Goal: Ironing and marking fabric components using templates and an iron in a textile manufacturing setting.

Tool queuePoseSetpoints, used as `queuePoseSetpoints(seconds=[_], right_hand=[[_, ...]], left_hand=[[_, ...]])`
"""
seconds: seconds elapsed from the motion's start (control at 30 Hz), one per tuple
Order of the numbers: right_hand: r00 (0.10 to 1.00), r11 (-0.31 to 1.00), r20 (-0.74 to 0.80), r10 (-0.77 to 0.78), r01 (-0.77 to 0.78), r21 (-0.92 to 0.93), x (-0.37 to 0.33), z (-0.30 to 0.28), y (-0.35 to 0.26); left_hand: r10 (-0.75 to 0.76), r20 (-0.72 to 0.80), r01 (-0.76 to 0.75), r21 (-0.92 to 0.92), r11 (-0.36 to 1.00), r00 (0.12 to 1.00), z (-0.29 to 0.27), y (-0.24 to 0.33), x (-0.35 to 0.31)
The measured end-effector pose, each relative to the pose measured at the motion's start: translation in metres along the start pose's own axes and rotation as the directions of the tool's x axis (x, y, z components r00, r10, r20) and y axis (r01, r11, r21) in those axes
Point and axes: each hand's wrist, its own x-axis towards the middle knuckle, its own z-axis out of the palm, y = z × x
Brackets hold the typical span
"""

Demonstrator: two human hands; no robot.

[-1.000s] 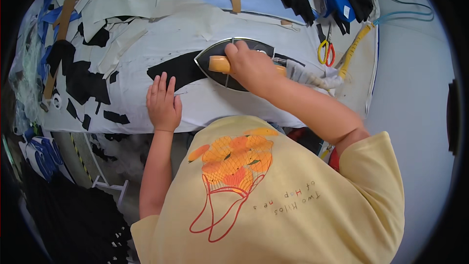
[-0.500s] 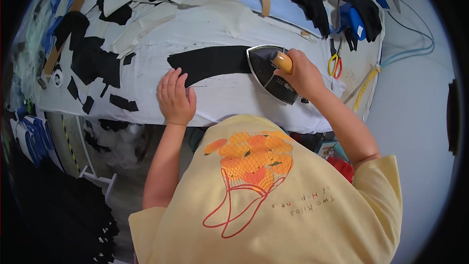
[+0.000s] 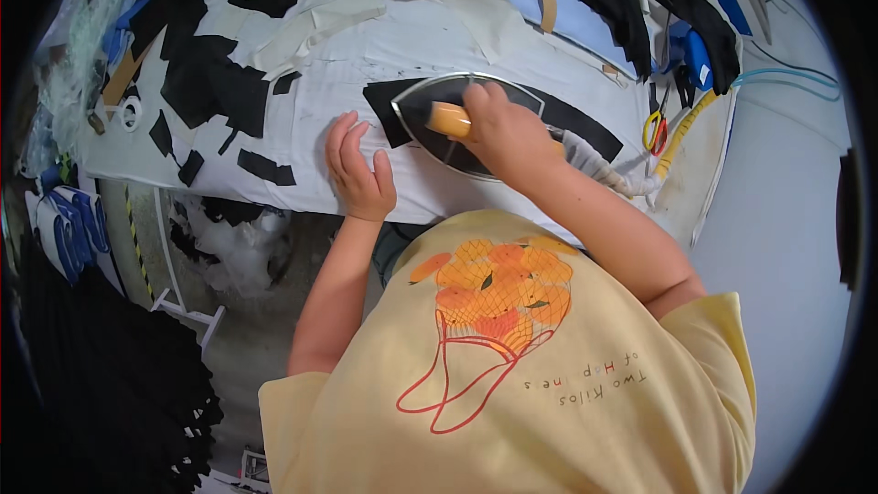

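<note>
Left: black scraps scattered on the white table. Left hand flat on the table, fingers slightly spread, just beside the black strip. Iron sits on the strip; right hand curled around its orange handle. Right: scissors near the table edge.

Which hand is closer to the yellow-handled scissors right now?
The right hand. It grips the iron on its orange handle, on the scissors' side of the table. The left hand lies flat on the white cloth, beyond the iron.
</note>
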Motion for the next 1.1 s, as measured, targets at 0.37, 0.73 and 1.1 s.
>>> queuePoseSetpoints(seconds=[0.37,0.73,1.1], right_hand=[[0.996,0.996,0.036,-0.08,0.079,0.04,0.024,-0.013,-0.055],[0.995,0.996,0.056,-0.084,0.085,-0.027,0.021,0.007,-0.049],[0.999,0.999,0.038,-0.037,0.037,0.01,0.019,-0.019,-0.055]], left_hand=[[-0.051,-0.084,0.064,0.169,0.983,0.995,-0.048,-0.05,0.017],[-0.058,-0.081,0.074,0.207,0.976,0.995,-0.044,-0.052,0.015],[-0.064,-0.087,0.08,0.198,0.977,0.994,-0.042,-0.045,0.015]])
